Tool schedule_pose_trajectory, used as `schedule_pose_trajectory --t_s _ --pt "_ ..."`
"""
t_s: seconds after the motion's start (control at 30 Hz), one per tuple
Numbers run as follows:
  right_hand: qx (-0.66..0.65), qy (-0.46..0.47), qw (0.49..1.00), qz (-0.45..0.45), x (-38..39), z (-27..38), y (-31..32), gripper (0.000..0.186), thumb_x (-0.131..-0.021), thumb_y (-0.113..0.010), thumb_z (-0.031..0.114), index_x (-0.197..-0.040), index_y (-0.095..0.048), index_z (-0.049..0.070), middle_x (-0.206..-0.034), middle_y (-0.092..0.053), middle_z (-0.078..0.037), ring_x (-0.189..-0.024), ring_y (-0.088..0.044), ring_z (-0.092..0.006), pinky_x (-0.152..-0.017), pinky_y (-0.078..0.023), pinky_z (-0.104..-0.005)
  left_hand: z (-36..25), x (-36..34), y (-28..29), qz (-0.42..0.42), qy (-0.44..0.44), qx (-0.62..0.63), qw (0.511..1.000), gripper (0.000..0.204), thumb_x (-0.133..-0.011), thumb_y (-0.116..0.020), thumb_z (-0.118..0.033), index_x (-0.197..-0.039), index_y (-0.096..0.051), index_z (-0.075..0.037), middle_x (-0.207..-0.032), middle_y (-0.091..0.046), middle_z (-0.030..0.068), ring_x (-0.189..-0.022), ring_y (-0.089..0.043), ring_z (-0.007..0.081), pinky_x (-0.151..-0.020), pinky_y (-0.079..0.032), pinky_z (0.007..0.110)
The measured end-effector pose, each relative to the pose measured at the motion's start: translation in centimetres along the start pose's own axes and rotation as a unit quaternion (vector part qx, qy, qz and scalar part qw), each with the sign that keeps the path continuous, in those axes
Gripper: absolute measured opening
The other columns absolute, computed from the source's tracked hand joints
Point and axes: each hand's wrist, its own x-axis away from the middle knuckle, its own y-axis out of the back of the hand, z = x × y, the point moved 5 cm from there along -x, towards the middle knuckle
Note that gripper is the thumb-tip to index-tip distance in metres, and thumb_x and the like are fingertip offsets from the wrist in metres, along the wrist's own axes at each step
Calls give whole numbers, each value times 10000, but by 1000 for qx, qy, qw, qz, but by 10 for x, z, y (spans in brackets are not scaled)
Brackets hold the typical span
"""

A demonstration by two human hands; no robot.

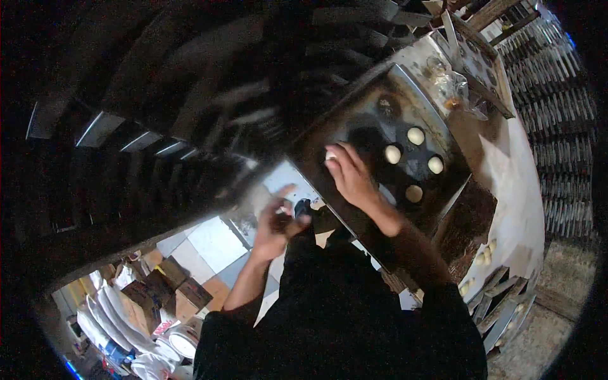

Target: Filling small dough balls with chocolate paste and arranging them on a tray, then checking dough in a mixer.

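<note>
My right hand (356, 180) is over the left part of a dark, worn baking tray (437, 120). Its fingers curl round a pale dough ball (330, 155), which shows at the fingertips. Three cream dough balls (415, 135) sit apart from each other on the tray, to the right of that hand. A flatter tan round (413, 193) lies nearer to me. My left hand (275, 228) is off the tray's left side, raised and smeared by motion. Something small and whitish shows among its fingers, too blurred to name.
Tall dark racking (101, 126) fills the left. Beyond the tray are a clear plastic bag (451, 92) and another tray (475, 54). More dough balls (486, 253) lie at the right, near metal frames (500, 297). Cardboard boxes (190, 294) and white sacks (111, 316) stand at the lower left.
</note>
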Motion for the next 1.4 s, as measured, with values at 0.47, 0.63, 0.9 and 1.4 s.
schedule_pose_trajectory --t_s 0.47,0.63,0.9,1.4 --pt "151 36 968 -196 88 38 131 543 -810 -622 150 -1325 -457 108 -1332 -394 -226 -1173 -461 -396 -1041 -326 -487 -80 6 -127 65 -171 -14 983 236 -807 -663 -116 -934 -469 -72 -798 -356 -27 -698 -373 68 -607 -344 203" --pt "219 -134 921 -293 337 12 244 325 -815 -607 149 -1123 -574 50 -1073 -590 -156 -1014 -569 -325 -902 -443 -433 20 60 -322 424 -50 -203 881 247 -816 -664 -50 -1037 -560 -16 -964 -600 93 -898 -572 164 -779 -476 296" --pt "204 -515 679 -482 624 30 306 188 -885 -527 142 -965 -638 13 -931 -640 -173 -904 -618 -345 -778 -486 -389 185 201 -551 585 -337 -419 608 309 -796 -670 -270 -1005 -622 -48 -1100 -582 161 -972 -579 356 -834 -470 446" --pt "222 -423 799 -366 627 -90 363 302 -811 -616 153 -1088 -634 31 -1041 -617 -168 -936 -602 -335 -843 -478 -416 180 235 -517 442 -187 -475 738 245 -815 -658 -191 -977 -591 -19 -883 -595 204 -948 -589 341 -718 -502 413"
